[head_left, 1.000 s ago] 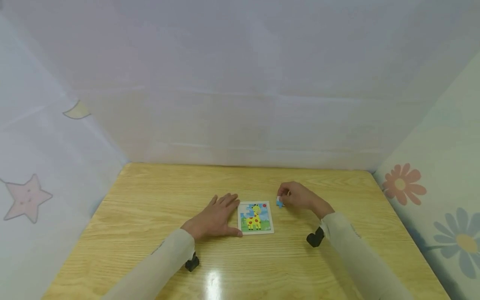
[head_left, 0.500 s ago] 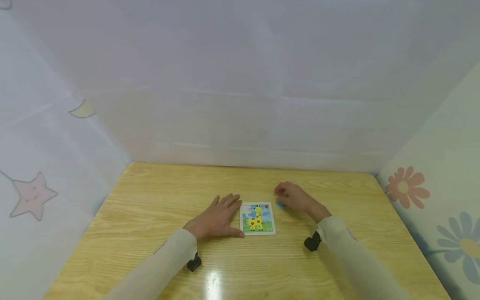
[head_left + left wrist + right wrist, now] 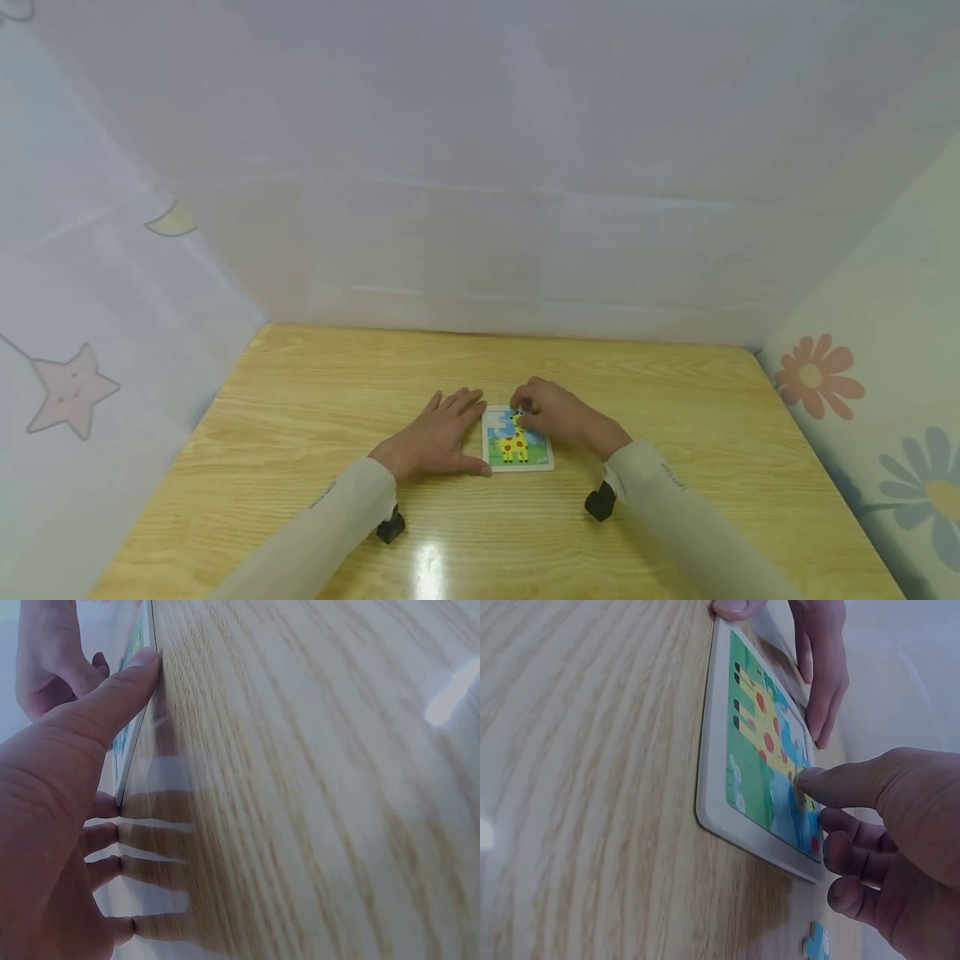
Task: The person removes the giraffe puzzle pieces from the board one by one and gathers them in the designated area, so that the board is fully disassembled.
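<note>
A square giraffe jigsaw puzzle (image 3: 517, 457) in a white frame lies flat on the table, with a gap at its upper left. My left hand (image 3: 435, 437) lies spread along its left side, thumb at the near corner and fingertips at the far one. My right hand (image 3: 566, 412) is over the puzzle's upper right part, thumb and curled index finger at the giraffe's head. The right wrist view shows the thumb on the picture; the index fingertip is hidden, so a pinch is not certain. A loose blue puzzle piece (image 3: 818, 942) lies on the table beside the frame.
The wooden table (image 3: 337, 367) meets a pale cloth backdrop (image 3: 480, 250) at its back edge. Printed cloth walls stand at both sides. Black wrist mounts (image 3: 600, 502) hang under both sleeves.
The right hand has let go of the blue puzzle piece and moved left onto the puzzle. The left hand keeps its place at the frame.
</note>
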### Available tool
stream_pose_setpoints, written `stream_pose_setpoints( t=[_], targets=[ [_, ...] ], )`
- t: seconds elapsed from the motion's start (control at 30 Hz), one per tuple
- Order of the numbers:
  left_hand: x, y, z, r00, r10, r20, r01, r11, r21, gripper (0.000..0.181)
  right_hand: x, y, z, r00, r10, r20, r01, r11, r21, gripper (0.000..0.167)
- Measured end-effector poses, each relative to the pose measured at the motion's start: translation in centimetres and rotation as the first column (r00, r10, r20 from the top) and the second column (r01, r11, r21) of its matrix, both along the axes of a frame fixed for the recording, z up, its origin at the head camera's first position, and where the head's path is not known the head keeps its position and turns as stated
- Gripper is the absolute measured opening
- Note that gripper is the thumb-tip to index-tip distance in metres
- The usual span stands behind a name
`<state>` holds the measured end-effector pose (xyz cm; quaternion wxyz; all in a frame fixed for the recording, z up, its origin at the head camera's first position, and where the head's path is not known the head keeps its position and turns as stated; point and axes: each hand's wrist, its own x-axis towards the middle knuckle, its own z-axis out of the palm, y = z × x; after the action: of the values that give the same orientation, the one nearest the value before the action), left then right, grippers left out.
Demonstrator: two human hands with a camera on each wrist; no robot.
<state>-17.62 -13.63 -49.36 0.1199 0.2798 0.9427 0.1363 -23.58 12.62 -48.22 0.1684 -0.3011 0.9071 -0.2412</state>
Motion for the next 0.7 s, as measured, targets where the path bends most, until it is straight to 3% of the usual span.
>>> stream_pose_setpoints(
  t=[0.3, 0.7],
  targets=[
    [0.0, 0.1, 0.1, 1.000, -0.009, -0.010, 0.009, 1.000, -0.016, 0.109, 0.5, -1.2, 0.2, 0.997, 0.048, 0.054, -0.050, 0.998, 0.028, 0.033],
    [-0.1, 0.0, 0.0, 1.000, -0.008, -0.011, 0.008, 1.000, -0.019, 0.108, 0.4, -2.2, 0.7, 0.994, 0.049, 0.100, -0.053, 0.998, 0.036, 0.021]
  ],
)
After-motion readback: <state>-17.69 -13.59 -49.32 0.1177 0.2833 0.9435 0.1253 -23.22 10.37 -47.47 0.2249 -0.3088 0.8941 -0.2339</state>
